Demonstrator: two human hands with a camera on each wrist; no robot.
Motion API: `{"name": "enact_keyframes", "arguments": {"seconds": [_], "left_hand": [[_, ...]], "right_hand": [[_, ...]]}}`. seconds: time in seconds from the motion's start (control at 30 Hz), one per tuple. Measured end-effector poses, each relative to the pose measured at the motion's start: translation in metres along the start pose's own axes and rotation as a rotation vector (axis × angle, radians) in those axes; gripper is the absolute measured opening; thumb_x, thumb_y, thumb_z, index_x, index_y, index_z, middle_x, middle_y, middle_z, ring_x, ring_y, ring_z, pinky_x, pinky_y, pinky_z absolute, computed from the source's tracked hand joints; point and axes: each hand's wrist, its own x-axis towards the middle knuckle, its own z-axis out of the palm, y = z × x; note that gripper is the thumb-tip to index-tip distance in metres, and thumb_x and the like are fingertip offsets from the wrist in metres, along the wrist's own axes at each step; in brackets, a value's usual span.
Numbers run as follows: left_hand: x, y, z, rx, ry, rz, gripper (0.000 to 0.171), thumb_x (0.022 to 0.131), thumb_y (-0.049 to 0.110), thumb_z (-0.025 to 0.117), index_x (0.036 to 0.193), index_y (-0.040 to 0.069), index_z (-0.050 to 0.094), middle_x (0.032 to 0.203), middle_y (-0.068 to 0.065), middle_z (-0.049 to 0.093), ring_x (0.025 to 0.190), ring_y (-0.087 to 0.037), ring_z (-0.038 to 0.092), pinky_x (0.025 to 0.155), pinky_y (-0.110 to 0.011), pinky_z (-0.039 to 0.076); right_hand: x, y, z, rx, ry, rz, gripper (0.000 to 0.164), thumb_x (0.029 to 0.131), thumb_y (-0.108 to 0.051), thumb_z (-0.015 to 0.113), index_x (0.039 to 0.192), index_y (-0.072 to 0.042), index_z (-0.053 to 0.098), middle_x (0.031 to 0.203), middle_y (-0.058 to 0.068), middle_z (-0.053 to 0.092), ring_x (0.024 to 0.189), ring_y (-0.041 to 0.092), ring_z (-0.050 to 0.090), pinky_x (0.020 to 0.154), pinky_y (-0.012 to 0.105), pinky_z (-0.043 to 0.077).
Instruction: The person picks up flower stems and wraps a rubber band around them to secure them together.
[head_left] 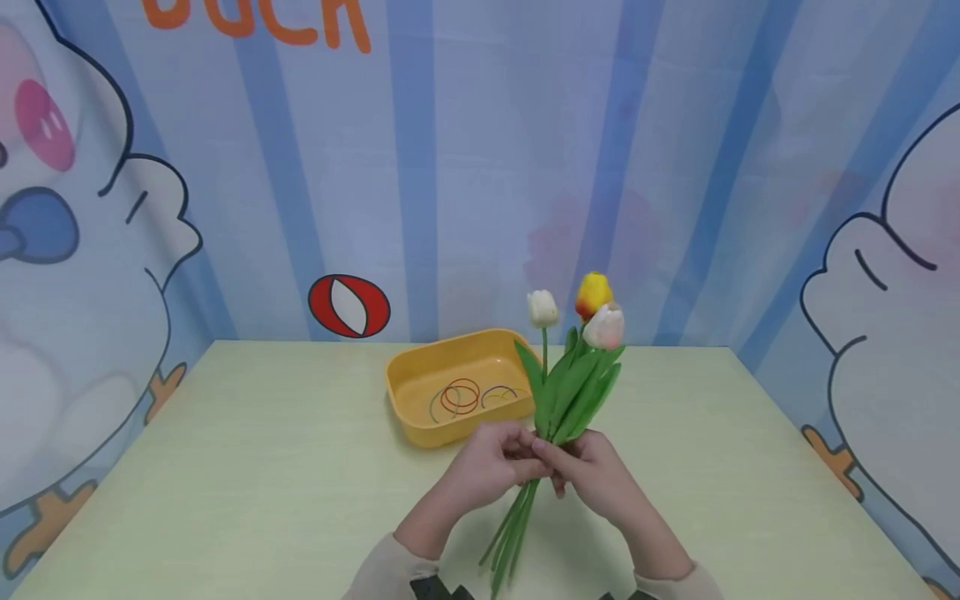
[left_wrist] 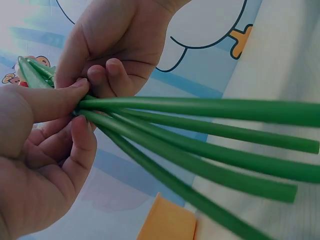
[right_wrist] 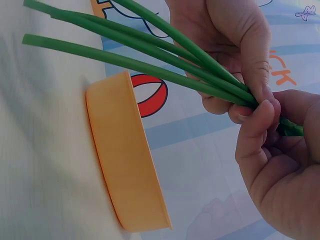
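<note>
Both hands meet at the middle of a bunch of artificial tulips, gripping the gathered green stems (head_left: pixel 516 529) just below the leaves (head_left: pixel 572 390). My left hand (head_left: pixel 487 467) pinches from the left, thumb and fingers curled round the stems. From the right, my right hand (head_left: pixel 603 482) pinches the same spot, its thumb tip close to the left fingers. Above stand a white tulip (head_left: pixel 542 309), a yellow-red tulip (head_left: pixel 594 292) and a pale pink tulip (head_left: pixel 604 327). In the left wrist view the loose stem ends (left_wrist: pixel 240 135) fan out. Fingers hide the binding point.
Behind the hands, a yellow tray (head_left: pixel 431 435) stands on the pale table (head_left: pixel 262 467), overlapped by the leaves at its right end. Several thin coloured rubber bands (head_left: pixel 477 397) lie inside it. A striped blue cartoon backdrop (head_left: pixel 480 167) encloses the table's far side.
</note>
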Motion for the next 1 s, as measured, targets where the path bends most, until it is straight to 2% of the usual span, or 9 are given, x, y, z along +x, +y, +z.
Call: {"name": "enact_keyframes", "arguments": {"seconds": [0.17, 0.33, 0.47, 0.73, 1.0], "left_hand": [[0.001, -0.001, 0.0, -0.001, 0.029, -0.011, 0.016, 0.084, 0.011, 0.074, 0.085, -0.001, 0.064, 0.083, -0.011, 0.072, 0.065, -0.009, 0.059, 0.061, -0.028, 0.05], [0.003, -0.003, -0.001, -0.013, 0.034, -0.037, 0.015, 0.082, 0.011, 0.076, 0.085, 0.0, 0.067, 0.079, -0.007, 0.072, 0.06, -0.008, 0.055, 0.057, -0.024, 0.048], [0.003, -0.004, -0.002, -0.007, 0.03, -0.056, 0.013, 0.082, 0.013, 0.076, 0.087, 0.003, 0.069, 0.079, -0.004, 0.072, 0.06, -0.009, 0.054, 0.055, -0.022, 0.045], [0.004, -0.006, -0.007, 0.065, -0.032, -0.015, 0.012, 0.086, 0.017, 0.073, 0.091, 0.007, 0.07, 0.084, -0.003, 0.072, 0.063, -0.011, 0.056, 0.056, -0.029, 0.05], [0.004, -0.008, -0.008, 0.182, -0.103, -0.001, 0.026, 0.086, 0.017, 0.072, 0.106, 0.001, 0.071, 0.087, -0.005, 0.071, 0.074, -0.008, 0.062, 0.065, -0.022, 0.051]], "right_hand": [[0.002, 0.002, 0.0, -0.009, 0.006, 0.017, 0.032, 0.101, -0.023, 0.052, 0.101, 0.007, 0.059, 0.073, 0.005, 0.055, 0.057, 0.009, 0.048, 0.054, 0.024, 0.042], [0.002, 0.003, -0.002, 0.0, 0.004, 0.029, 0.032, 0.101, -0.025, 0.051, 0.093, 0.005, 0.058, 0.07, 0.005, 0.052, 0.058, 0.009, 0.046, 0.055, 0.022, 0.039], [0.002, 0.004, -0.003, 0.021, -0.009, 0.032, 0.032, 0.101, -0.026, 0.05, 0.094, 0.005, 0.057, 0.072, 0.004, 0.053, 0.06, 0.01, 0.047, 0.058, 0.023, 0.041], [0.002, 0.007, -0.007, 0.012, -0.055, -0.006, 0.033, 0.102, -0.026, 0.048, 0.095, 0.004, 0.056, 0.073, 0.005, 0.056, 0.065, 0.012, 0.054, 0.068, 0.029, 0.047], [0.001, 0.008, -0.016, 0.026, 0.019, 0.044, 0.032, 0.101, -0.028, 0.051, 0.099, 0.003, 0.052, 0.075, 0.006, 0.056, 0.069, 0.015, 0.058, 0.077, 0.031, 0.049]]}}
